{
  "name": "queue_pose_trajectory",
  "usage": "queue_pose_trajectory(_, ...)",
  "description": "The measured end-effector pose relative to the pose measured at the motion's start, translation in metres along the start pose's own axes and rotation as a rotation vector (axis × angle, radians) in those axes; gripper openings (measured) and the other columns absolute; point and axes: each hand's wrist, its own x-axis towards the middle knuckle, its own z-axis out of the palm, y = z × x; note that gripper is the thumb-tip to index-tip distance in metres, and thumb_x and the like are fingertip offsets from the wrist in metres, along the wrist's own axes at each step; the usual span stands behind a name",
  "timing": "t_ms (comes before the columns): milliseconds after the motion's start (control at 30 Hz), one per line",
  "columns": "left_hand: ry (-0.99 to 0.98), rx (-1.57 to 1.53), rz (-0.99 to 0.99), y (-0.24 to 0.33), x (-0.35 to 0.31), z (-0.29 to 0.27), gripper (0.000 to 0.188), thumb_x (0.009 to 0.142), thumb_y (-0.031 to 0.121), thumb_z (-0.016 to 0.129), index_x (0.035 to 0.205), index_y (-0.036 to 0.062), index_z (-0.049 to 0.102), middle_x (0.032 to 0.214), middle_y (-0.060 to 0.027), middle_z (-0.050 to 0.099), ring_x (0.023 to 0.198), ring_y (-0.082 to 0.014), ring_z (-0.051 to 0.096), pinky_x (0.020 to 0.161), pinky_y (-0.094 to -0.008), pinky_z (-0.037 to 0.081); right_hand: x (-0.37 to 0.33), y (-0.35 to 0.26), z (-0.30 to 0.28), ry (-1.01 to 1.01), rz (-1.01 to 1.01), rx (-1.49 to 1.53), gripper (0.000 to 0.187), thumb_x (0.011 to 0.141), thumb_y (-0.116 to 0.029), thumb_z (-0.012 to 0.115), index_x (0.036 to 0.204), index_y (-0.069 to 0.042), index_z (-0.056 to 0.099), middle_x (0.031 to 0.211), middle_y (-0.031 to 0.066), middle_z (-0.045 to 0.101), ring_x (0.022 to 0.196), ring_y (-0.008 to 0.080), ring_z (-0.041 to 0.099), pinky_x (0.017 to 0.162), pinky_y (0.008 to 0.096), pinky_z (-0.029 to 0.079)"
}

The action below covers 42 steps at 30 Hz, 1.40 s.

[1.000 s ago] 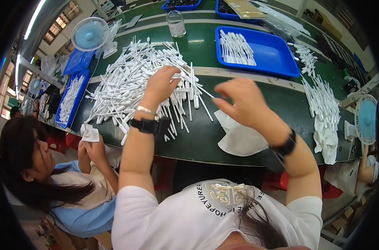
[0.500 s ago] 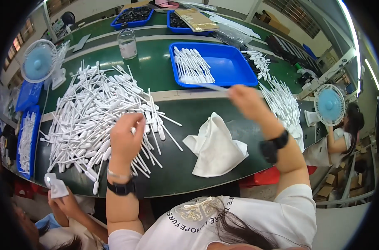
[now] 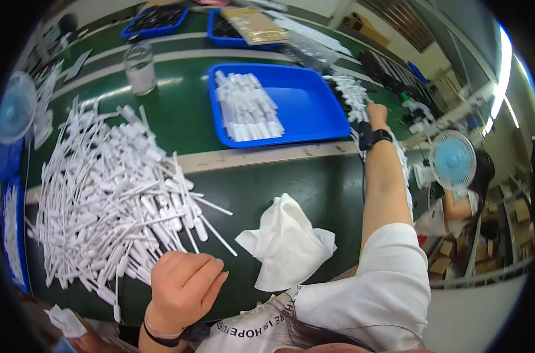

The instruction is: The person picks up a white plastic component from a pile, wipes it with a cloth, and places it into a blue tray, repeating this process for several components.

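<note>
A large heap of white plastic sticks with thicker, rounded ends [image 3: 111, 206] lies on the dark green table at the left. My left hand [image 3: 188, 288] is closed just in front of the heap's near right side; whatever its curled fingers hold, if anything, is hidden. My right hand [image 3: 377, 115] stretches far forward to a second pile of white sticks [image 3: 353, 97], right of the blue tray. Its fingers look closed, but their inside is hidden. White sticks lie lined up in the left part of the blue tray [image 3: 314, 106]. A crumpled white cloth [image 3: 291, 244] lies between my arms.
A clear bottle [image 3: 140, 70] stands behind the heap. Farther back are blue trays of dark parts [image 3: 156, 20] and a cardboard piece [image 3: 256, 26]. Fans stand at the left [image 3: 14, 109] and right [image 3: 452, 159]. Another person's hand [image 3: 88, 338] is at lower left.
My right hand has moved from the tray's near edge rightward and forward to the right pile. My left hand has drawn back from the heap toward me. The whole view has shifted.
</note>
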Motion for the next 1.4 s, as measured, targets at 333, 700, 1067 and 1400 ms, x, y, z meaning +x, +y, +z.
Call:
queue_pose_trajectory(333, -0.008, -0.019, -0.001, -0.008, 0.008, 0.004, 0.02, 0.062, 0.006, 0.07, 0.08, 0.0037, 0.061, 0.073, -0.0047, 0.058, 0.059, -0.0206, 0.054, 0.052, -0.0305, 0.04, -0.009, -0.091, -0.048, -0.284, -0.015, 0.752, 0.032, 0.085, -0.032, 0.053, 0.091, -0.002, 0.064, 0.07, 0.0087, 0.063, 0.065, 0.019, 0.057, 0.059, 0.0308, 0.042)
queue_pose_trajectory(700, 0.169, 0.182, -0.367, -0.032, -0.009, -0.002, 0.015, 0.073, 0.003, 0.062, 0.088, 0.0017, 0.06, 0.078, -0.0133, 0.061, 0.067, -0.0307, 0.057, 0.058, -0.0368, 0.044, -0.205, -0.166, -0.259, -1.042, -0.552, 0.751, 0.018, 0.086, -0.018, 0.056, 0.092, -0.001, 0.059, 0.075, 0.0019, 0.059, 0.065, 0.0098, 0.053, 0.06, 0.023, 0.043)
queue_pose_trajectory(1067, -0.097, 0.248, -0.446, -0.043, -0.007, 0.022, 0.019, 0.08, 0.026, 0.057, 0.082, 0.0073, 0.063, 0.074, -0.0114, 0.063, 0.069, -0.0316, 0.061, 0.061, -0.04, 0.047, -0.3, -0.14, -0.285, -1.22, -0.488, 0.969, 0.015, 0.083, -0.016, 0.06, 0.088, -0.001, 0.058, 0.072, -0.0015, 0.055, 0.064, 0.0054, 0.047, 0.057, 0.0211, 0.039)
queue_pose_trajectory(1400, -0.28, 0.63, -0.572, -0.039, 0.004, 0.059, 0.031, 0.076, 0.036, 0.059, 0.076, 0.0053, 0.064, 0.069, -0.0147, 0.062, 0.065, -0.0329, 0.061, 0.058, -0.0404, 0.048, -0.32, -0.129, -0.243, -1.041, -0.292, 1.211, 0.013, 0.085, -0.015, 0.058, 0.087, -0.002, 0.057, 0.073, -0.0039, 0.054, 0.066, 0.0034, 0.046, 0.06, 0.0179, 0.038)
